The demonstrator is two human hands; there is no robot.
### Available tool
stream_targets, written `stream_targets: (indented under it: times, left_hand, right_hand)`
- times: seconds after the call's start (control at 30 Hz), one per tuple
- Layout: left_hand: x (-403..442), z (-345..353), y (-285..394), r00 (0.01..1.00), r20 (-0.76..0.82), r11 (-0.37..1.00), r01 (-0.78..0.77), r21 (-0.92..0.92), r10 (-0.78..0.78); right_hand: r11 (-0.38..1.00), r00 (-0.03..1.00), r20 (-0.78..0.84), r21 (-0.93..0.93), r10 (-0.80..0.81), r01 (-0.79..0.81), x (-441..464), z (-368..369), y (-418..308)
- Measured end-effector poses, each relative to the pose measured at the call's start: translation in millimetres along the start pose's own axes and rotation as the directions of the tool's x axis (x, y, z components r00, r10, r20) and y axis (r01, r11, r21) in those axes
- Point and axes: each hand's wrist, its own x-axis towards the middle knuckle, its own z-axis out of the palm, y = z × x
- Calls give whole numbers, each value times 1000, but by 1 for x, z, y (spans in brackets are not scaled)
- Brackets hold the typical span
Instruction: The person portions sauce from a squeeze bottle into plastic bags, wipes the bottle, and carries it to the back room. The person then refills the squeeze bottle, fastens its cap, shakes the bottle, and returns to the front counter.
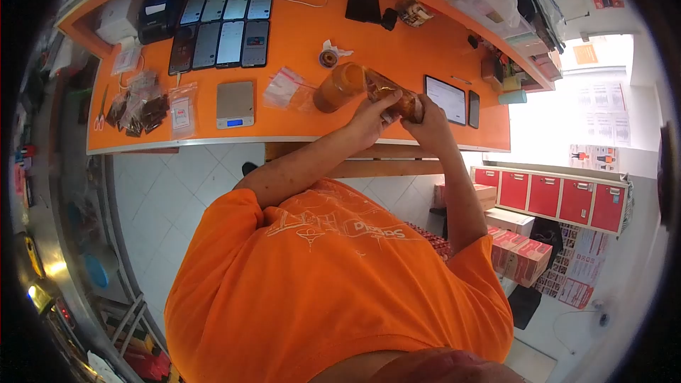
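Observation:
My left hand [372,119] and my right hand [430,126] are both closed on a clear plastic bag [394,95] with reddish-brown contents, above the front of the orange table. The bag's far left end is beside the upper end of a clear jar [338,89] with something brown in it; I cannot tell whether they touch. Left of the jar lie clear zip bags [287,88]. A small roll of tape [328,57] sits behind the jar. Farther left is a digital scale [235,102] with a lit blue display.
Several phones [229,42] lie in rows at the back left of the orange table [298,128]. Packets of dark stuff [142,106] and scissors [100,115] are at the left. A lit tablet [446,99] and a phone [474,109] lie right of my hands. A shelf [489,21] overhangs the back.

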Motion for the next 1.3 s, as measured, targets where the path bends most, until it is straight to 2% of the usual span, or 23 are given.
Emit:
stream_targets:
  times: [0.07,0.13,0.27,0.33,0.43,0.47,0.53,0.57,0.63,0.73,0.83,0.93,1.03,1.07,1.13,1.17,1.23,1.3]
  left_hand:
    - [-3,11,6,999,-38,996,21,-90,-25]
    - [1,14,6,999,-14,997,30,-70,-32]
    - [6,20,8,998,52,998,42,-39,-40]
    - [4,25,5,999,-2,999,34,29,-34]
    - [5,22,3,998,7,996,56,69,-57]
    - [5,20,2,997,26,995,72,74,-74]
    - [1,26,4,991,-56,988,127,91,-123]
    - [0,29,5,984,-96,983,157,98,-147]
    - [-3,30,10,986,-74,987,155,35,-152]
    - [-3,31,17,986,-69,988,153,33,-151]
    - [-4,29,22,989,-57,989,141,47,-138]
    - [-6,30,29,992,-61,993,116,27,-114]
    - [0,23,29,993,-52,994,109,21,-108]
    - [3,19,27,993,-45,994,109,23,-108]
    - [5,20,24,962,-141,971,222,-89,-232]
    - [5,19,22,938,-182,951,272,-149,-296]
    - [7,13,26,956,-156,958,221,-185,-250]
    - [11,9,30,965,-115,956,210,-204,-236]
  right_hand:
    - [986,1000,-2,-165,-10,9,6,-2,-8]
    - [946,999,31,-323,29,-17,9,-14,-43]
    - [949,977,212,-303,-18,83,29,-28,-49]
    - [954,963,266,-281,-31,109,38,-29,-51]
    - [948,964,265,-304,-7,91,46,-24,-51]
    - [937,963,264,-322,-49,136,49,-23,-46]
    - [908,957,261,-357,-126,218,56,-22,-40]
    - [912,954,279,-352,-114,212,59,-22,-39]
    - [919,946,309,-340,-93,201,64,-22,-44]
    - [917,895,417,-398,158,23,69,-29,-74]
    - [900,895,431,-426,113,91,76,-25,-72]
    - [819,896,432,-474,-105,324,80,-21,-64]
    - [808,862,507,-514,14,289,92,-19,-64]
    - [794,869,495,-524,-12,309,96,-16,-60]
    - [763,879,473,-544,-63,348,101,-11,-49]
    - [694,875,463,-586,-138,419,102,-10,-45]
    - [529,844,454,-659,-286,534,98,-9,-48]
    - [436,876,424,-760,-230,483,88,-9,-68]
